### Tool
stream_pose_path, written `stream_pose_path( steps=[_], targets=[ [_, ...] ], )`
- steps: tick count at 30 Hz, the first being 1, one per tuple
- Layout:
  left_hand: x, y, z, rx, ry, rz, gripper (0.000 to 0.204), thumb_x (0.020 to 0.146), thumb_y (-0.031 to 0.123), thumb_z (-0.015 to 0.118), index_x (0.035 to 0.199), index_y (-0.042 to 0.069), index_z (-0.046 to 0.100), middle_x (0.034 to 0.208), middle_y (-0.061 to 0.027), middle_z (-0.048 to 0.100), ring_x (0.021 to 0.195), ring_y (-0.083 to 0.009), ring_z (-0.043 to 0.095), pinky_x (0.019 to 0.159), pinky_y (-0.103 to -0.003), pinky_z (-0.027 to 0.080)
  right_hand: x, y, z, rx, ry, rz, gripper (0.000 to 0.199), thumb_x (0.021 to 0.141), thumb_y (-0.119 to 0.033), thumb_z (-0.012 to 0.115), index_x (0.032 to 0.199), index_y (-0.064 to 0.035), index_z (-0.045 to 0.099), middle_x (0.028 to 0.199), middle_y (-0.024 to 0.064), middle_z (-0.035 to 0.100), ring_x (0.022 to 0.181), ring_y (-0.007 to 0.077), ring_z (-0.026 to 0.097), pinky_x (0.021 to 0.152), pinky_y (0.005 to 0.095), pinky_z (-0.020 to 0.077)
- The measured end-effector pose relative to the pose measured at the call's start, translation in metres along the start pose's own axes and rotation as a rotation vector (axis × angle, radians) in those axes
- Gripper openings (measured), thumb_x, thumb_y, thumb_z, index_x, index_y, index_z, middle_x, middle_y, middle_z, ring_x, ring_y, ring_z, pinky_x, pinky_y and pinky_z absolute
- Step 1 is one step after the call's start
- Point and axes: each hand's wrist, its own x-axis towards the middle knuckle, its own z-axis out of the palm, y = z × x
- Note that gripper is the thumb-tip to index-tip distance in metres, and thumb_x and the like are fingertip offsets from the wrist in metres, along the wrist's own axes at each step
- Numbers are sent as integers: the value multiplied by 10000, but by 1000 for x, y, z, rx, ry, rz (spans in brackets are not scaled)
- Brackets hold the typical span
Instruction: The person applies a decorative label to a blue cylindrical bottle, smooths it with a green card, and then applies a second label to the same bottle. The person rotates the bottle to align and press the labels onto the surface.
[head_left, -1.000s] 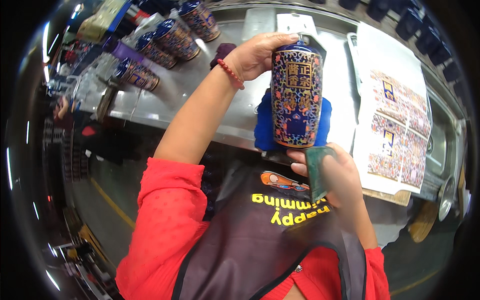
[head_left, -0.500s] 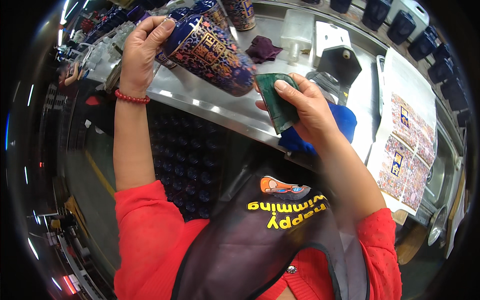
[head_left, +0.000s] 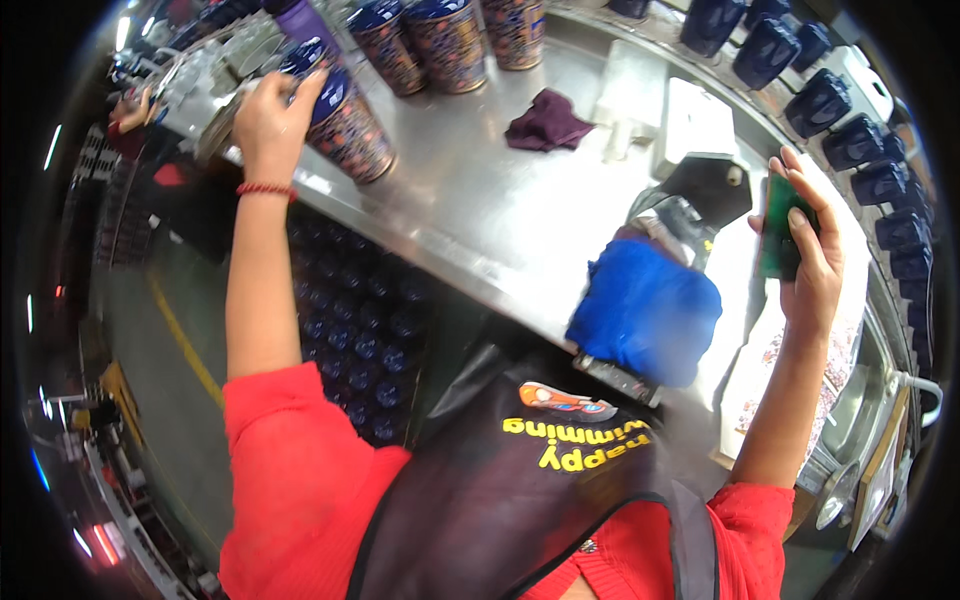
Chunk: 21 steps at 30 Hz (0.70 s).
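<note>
The tall cylindrical tin with the blue lid and ornate patterned wrap (head_left: 340, 120), held upright in front of the chest a second ago, is now being lowered onto the left end of the steel counter (head_left: 480, 210), beside three matching tins (head_left: 450, 35). The left hand (head_left: 270, 110) is still gripping its top. The right hand (head_left: 805, 250) is swinging away to the right, fingers closed around a green scouring pad (head_left: 778, 228), so the wiping looks finished.

The long shiny steel counter (head_left: 480, 215) is bright, with white glare in its middle from lights above. Beside its near edge, the blue cloth bundle (head_left: 645, 310) looks smeared and blurry. Far from the counter, the picture bends and turns black.
</note>
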Motion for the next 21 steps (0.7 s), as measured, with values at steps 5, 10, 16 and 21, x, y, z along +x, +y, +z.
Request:
stream_pose_path(
  steps=[5,10,16,21],
  targets=[
    [-1,-2,-1,90,-72,-97,441,928,476,711,897,36,694,864,-177,710,821,-371,671,742,-442,506,76,10,-74,-340,132,-19,354,1016,-158,584,1349,-45,628,1377,99,617,1162,169,608,867,323,571],
    [-18,28,-14,-125,79,-93,357,989,267,679,1236,11,646,1179,-175,685,968,-308,633,865,-397,493,216,34,-153,-1112,385,-204,498,969,-376,669,1334,-38,638,1270,138,665,1076,237,661,869,348,560],
    [-78,110,-10,-381,-29,206,361,999,119,598,1274,-114,585,1273,-219,630,1166,-350,597,1024,-431,449,365,61,-262,-1495,525,-90,678,886,-606,672,1218,-15,692,1143,223,709,1046,369,693,903,430,537],
    [-83,152,10,-530,-176,237,396,998,195,607,1249,-110,595,1253,-237,625,1187,-377,586,1049,-468,436,357,78,-279,-1417,494,-137,485,887,-459,721,1092,-19,721,982,176,727,946,297,691,865,416,528]
  ],
)
